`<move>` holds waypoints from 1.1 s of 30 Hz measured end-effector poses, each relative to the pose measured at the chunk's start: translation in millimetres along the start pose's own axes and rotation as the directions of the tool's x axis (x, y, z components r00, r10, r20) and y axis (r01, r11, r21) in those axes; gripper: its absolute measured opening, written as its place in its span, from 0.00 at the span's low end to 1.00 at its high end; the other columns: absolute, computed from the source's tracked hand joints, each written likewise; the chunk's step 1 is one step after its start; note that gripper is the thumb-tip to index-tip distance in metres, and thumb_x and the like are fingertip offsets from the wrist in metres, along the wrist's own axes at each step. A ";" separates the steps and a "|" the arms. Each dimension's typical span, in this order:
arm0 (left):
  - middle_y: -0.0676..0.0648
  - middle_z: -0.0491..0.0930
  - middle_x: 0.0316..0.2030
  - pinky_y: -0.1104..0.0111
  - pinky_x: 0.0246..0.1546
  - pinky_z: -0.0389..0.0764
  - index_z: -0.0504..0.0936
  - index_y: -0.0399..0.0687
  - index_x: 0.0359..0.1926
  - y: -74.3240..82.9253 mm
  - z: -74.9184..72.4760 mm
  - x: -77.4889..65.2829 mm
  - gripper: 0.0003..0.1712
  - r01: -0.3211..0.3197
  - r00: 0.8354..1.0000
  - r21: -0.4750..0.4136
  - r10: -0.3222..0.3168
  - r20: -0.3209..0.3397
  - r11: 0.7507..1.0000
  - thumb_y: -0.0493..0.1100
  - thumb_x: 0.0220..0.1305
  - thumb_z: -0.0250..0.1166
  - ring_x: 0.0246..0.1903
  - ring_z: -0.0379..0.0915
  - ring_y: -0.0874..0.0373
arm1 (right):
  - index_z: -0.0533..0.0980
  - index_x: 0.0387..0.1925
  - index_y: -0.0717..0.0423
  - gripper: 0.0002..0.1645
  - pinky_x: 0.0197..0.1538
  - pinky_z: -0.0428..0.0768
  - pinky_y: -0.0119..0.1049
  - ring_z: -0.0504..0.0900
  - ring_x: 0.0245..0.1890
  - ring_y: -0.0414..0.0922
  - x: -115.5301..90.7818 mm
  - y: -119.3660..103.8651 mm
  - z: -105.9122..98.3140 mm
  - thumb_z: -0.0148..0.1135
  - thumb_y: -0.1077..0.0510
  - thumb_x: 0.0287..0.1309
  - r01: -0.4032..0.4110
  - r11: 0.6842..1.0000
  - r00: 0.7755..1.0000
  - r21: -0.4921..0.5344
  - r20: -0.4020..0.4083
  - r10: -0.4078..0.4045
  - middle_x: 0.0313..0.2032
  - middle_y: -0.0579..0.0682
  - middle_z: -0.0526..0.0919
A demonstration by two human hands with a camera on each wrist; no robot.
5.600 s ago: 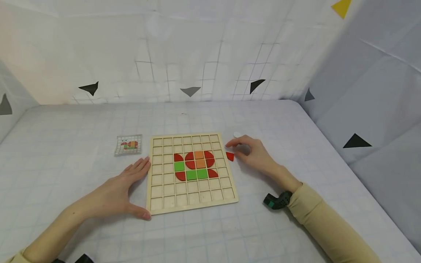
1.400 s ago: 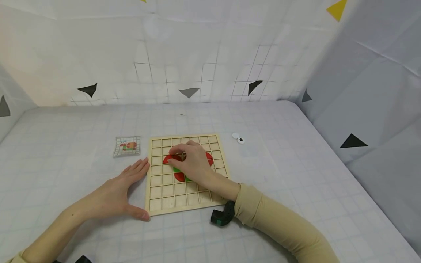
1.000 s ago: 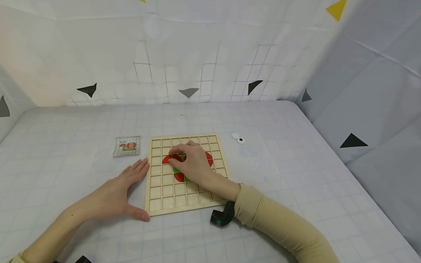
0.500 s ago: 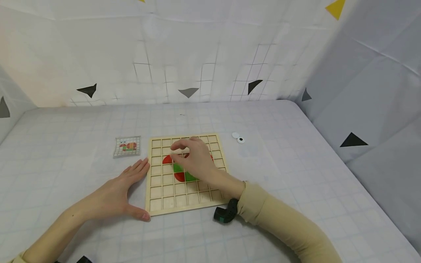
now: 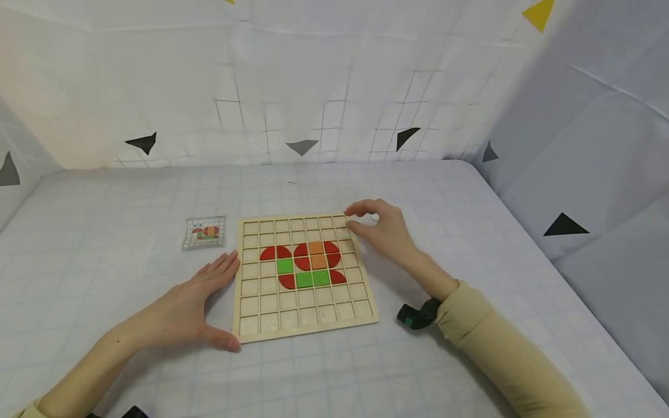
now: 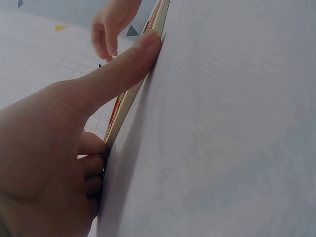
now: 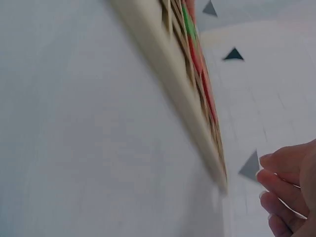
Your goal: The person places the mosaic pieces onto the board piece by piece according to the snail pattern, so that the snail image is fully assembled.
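My left hand [image 5: 188,305] lies with straight fingers and spread thumb against the left edge of a wooden grid board [image 5: 308,331]. Inside the grid, red quarter-round pieces [image 5: 268,253], green squares [image 5: 284,266] and orange squares [image 5: 318,262] form a pattern. Over the board's far right corner is my right hand [image 5: 384,229], its thumb and fingertips slightly apart with no piece showing between them. A white disc [image 5: 373,217] shows partly through the gap of that hand. In the right wrist view, the fingers [image 7: 279,190] are beyond the board's edge.
A small picture card [image 5: 204,233] with a similar coloured pattern lies left of the board, beyond my left fingers. White gridded cloth covers the table [image 5: 313,383], with a fabric wall [image 5: 292,81] behind it and another at the right.
A red quarter-round piece from the table right of the board now sits at the pattern's left. My right hand has let go of it and moved right and away. The left hand stays put.
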State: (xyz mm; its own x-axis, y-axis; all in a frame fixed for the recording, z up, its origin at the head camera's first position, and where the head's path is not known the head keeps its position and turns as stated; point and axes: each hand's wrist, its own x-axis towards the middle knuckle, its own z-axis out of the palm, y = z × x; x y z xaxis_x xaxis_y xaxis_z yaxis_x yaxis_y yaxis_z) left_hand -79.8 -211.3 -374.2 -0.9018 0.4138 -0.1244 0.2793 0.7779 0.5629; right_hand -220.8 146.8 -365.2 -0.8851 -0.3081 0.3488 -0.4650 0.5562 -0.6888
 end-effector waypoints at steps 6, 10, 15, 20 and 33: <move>0.48 0.42 0.80 0.39 0.73 0.51 0.50 0.44 0.79 -0.2 1.7 -0.9 0.82 -0.009 1.000 -0.003 0.009 -0.005 1.000 0.82 0.29 0.72 0.78 0.39 0.42 | 0.85 0.46 0.50 0.14 0.55 0.76 0.50 0.80 0.46 0.49 -6.8 34.9 -27.0 0.72 0.56 0.57 -0.061 0.998 0.998 -0.034 -0.020 0.061 0.44 0.50 0.86; 0.48 0.43 0.80 0.39 0.73 0.51 0.50 0.43 0.79 -0.3 2.6 -1.0 0.82 -0.008 1.000 0.001 0.008 -0.007 1.000 0.82 0.29 0.72 0.78 0.39 0.43 | 0.85 0.47 0.50 0.15 0.57 0.74 0.49 0.79 0.47 0.50 -6.2 52.0 -40.6 0.73 0.56 0.57 -0.069 0.997 0.997 -0.046 -0.029 0.067 0.45 0.51 0.86; 0.48 0.43 0.80 0.40 0.74 0.51 0.50 0.44 0.79 0.3 2.9 -0.2 0.82 -0.005 1.000 0.005 0.005 -0.007 1.000 0.82 0.29 0.72 0.78 0.39 0.43 | 0.84 0.47 0.49 0.16 0.55 0.73 0.46 0.77 0.48 0.48 -6.2 66.8 -51.1 0.73 0.56 0.56 -0.108 0.991 0.994 -0.074 -0.036 0.106 0.45 0.52 0.85; 0.49 0.42 0.80 0.40 0.74 0.50 0.49 0.44 0.79 1.0 1.6 -0.6 0.82 -0.001 1.000 0.004 0.001 -0.003 1.000 0.82 0.29 0.72 0.78 0.38 0.43 | 0.84 0.48 0.52 0.18 0.54 0.74 0.45 0.79 0.48 0.48 -7.5 75.4 -52.8 0.74 0.56 0.55 -0.159 0.982 0.987 -0.101 0.000 0.160 0.45 0.51 0.86; 0.48 0.42 0.80 0.40 0.74 0.50 0.50 0.44 0.79 0.4 0.6 0.1 0.82 -0.001 1.000 0.016 0.001 -0.005 1.000 0.82 0.29 0.71 0.78 0.38 0.43 | 0.84 0.46 0.52 0.16 0.49 0.75 0.40 0.82 0.45 0.45 -8.0 81.7 -49.4 0.75 0.59 0.54 -0.128 0.990 0.992 -0.063 -0.003 0.128 0.43 0.50 0.87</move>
State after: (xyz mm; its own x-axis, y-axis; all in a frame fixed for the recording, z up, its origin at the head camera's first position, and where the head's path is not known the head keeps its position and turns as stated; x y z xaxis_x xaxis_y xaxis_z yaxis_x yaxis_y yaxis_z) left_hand -79.6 -210.7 -374.5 -0.9031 0.4124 -0.1201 0.2853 0.7850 0.5499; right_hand -252.6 232.8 -392.9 -0.9376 -0.2319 0.2592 -0.3477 0.6383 -0.6868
